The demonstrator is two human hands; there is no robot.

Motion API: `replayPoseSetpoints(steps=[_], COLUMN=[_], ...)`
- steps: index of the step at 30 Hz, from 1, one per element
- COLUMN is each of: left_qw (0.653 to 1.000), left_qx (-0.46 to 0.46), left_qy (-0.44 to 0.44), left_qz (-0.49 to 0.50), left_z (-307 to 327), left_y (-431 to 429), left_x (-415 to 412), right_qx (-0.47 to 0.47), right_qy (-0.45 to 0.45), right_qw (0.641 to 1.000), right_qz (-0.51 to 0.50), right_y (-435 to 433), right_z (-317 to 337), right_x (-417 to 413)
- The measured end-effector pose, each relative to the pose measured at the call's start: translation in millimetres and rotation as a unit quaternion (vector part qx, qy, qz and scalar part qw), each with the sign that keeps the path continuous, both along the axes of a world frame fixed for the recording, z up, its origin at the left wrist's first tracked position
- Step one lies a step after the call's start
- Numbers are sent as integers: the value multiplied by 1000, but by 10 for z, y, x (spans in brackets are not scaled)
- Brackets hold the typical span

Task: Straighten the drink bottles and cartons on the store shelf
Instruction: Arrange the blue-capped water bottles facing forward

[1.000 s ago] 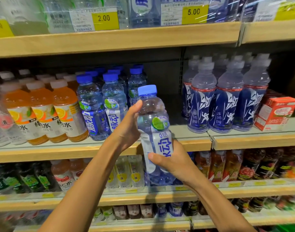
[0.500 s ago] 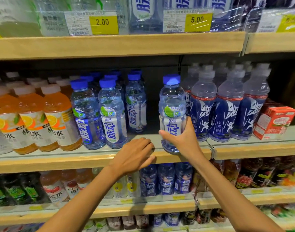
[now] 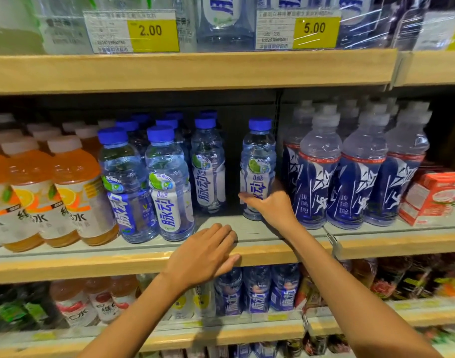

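Blue-capped bottle (image 3: 258, 161) is seen upright on middle shelf (image 3: 92, 264), just beside dark-labelled bottles (image 3: 360, 177). Its lower body is clasped by the right hand (image 3: 271, 206), thumb across the label. Left hand (image 3: 203, 254) is laid loosely on shelf edge, fingers relaxed, nothing held.

A second ago both hands held the blue-capped bottle (image 3: 258, 161) in the air in front of the shelf (image 3: 260, 235). Now it stands upright on the shelf board, set back from the front lip, just beside the dark-blue-labelled bottles (image 3: 316, 182). The left hand (image 3: 205, 257) has let go of it and rests on the shelf's front edge. The right hand (image 3: 272, 205) went in with the bottle - it grips the lower part, reaching deeper than half a second ago.
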State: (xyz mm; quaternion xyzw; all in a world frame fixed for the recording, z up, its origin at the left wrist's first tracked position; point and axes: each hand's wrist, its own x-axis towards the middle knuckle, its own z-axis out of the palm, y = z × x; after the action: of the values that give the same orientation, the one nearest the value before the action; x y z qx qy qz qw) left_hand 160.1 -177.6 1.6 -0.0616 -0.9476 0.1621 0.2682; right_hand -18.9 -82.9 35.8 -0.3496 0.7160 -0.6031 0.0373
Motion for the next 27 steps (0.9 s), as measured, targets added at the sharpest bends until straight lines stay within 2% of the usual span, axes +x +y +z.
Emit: replayPoseSetpoints(steps=[5, 11, 15, 18, 20, 21, 23, 27], left_qw=[1000, 1000, 1000, 1000, 999, 998, 995, 989], left_qx=[10, 15, 22, 5, -26, -44, -81, -125], left_qy=[-2, -3, 4, 21, 37, 45, 57, 77], left_qz=[7, 11, 10, 14, 7, -2, -19, -17], left_z=[9, 66, 41, -26, -50, -58, -82, -191], left_y=[10, 47, 7, -101, -173, -200, -250, -315], left_x=[10, 33, 148, 302, 350, 355, 351, 351], right_qx=[-2, 56, 39, 17, -18, -29, -17, 45], right_qy=[43, 8, 9, 91, 151, 151, 122, 62], right_qw=[997, 994, 993, 982, 979, 983, 992, 997], right_qz=[-69, -93, -113, -166, -137, -99, -35, -28], right_y=[-141, -238, -115, 40, 79, 64, -37, -349], right_z=[36, 72, 122, 43, 2, 1, 27, 136], right_x=[-48, -71, 108, 404, 636, 720, 790, 675])
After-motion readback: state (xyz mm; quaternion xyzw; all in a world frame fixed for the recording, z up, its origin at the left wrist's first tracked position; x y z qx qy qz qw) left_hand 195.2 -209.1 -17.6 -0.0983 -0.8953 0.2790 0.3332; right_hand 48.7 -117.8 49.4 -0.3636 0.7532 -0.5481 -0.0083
